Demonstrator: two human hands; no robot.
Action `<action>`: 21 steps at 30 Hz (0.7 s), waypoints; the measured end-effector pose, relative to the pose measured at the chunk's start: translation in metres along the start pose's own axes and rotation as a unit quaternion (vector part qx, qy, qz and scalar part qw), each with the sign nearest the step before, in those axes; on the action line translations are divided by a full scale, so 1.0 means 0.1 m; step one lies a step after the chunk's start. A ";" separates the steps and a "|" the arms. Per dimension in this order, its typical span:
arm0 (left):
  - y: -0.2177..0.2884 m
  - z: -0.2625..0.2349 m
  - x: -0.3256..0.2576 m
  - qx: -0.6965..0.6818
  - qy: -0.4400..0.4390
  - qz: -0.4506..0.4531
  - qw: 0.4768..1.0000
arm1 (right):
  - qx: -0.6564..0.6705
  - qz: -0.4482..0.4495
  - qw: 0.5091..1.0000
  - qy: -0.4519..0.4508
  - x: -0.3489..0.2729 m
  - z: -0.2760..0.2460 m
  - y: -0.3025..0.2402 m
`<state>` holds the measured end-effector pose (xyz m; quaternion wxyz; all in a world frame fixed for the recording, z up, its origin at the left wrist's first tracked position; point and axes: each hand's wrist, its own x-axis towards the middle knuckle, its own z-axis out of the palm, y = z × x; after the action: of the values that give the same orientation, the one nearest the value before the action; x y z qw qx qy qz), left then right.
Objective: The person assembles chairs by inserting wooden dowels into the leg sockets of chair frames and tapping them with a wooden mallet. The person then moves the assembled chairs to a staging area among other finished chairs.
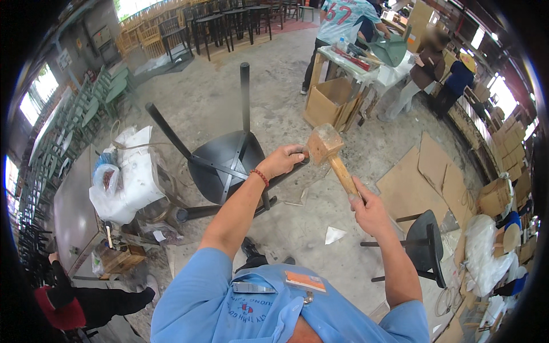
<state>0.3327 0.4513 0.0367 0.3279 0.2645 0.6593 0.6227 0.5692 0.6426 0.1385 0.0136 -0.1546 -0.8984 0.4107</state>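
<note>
A black wooden chair (pixel 226 163) is tipped over in front of me, with its seat underside facing up and two legs pointing away. My left hand (pixel 281 161) is closed around the end of one of its black legs (pixel 289 172), the one reaching toward the right. In my right hand (pixel 369 210) is the handle of a wooden mallet (pixel 342 173). The worn, block-shaped mallet head is right beside the fingertips of my left hand, close to the leg's end. I cannot tell whether the head touches the leg.
Left of the chair is a stand draped in white sheeting (pixel 128 188). A smaller black chair (pixel 426 248) is on the right, near flat cardboard (pixel 414 186). Ahead, people stand around a worktable (pixel 357 68) with a green chair part. Another person (pixel 74 306) is at lower left.
</note>
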 end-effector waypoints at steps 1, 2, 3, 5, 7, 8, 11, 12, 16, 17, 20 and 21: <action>0.01 0.00 0.00 0.003 -0.002 -0.001 1.000 | -0.009 -0.022 1.000 0.014 0.03 0.03 0.08; 0.00 -0.01 0.00 -0.001 -0.002 -0.001 1.000 | -0.015 -0.044 0.999 0.028 0.04 0.05 0.13; 0.00 -0.01 0.00 -0.005 0.000 -0.001 1.000 | -0.013 -0.020 1.000 0.006 0.06 0.04 0.12; 0.01 -0.02 -0.03 -0.013 0.021 0.005 1.000 | -0.008 0.027 0.999 -0.038 0.13 0.01 0.09; 0.02 -0.02 -0.07 -0.020 0.063 0.019 0.998 | 0.022 0.021 0.999 -0.033 0.16 -0.07 0.11; -0.07 -0.06 -0.10 0.047 0.150 0.074 0.985 | 0.038 0.018 0.999 -0.031 0.17 -0.10 0.12; -0.30 -0.02 -0.16 0.238 0.290 0.127 0.918 | 0.179 -0.004 0.980 0.083 0.01 -0.39 -0.11; -0.17 0.13 -0.27 0.296 0.264 0.068 0.915 | 0.248 -0.055 0.955 0.151 0.00 -0.47 -0.10; -0.16 0.38 -0.24 0.372 0.249 -0.027 0.894 | 0.401 -0.258 0.857 0.195 0.00 -0.60 -0.20; -0.12 0.41 -0.19 0.371 0.235 -0.049 0.897 | 0.397 -0.262 0.854 0.212 0.00 -0.57 -0.15; -0.11 0.48 -0.12 0.371 0.256 -0.050 0.891 | 0.087 -0.209 0.958 0.178 0.27 0.06 0.58; -0.21 0.47 -0.16 0.386 0.249 -0.041 0.887 | -0.128 -0.279 0.951 0.045 0.40 0.14 0.68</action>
<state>0.3802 0.4676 0.0171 0.0504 0.1792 0.9179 0.3503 0.5475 0.6857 0.0746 0.1484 0.0831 -0.9492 0.2647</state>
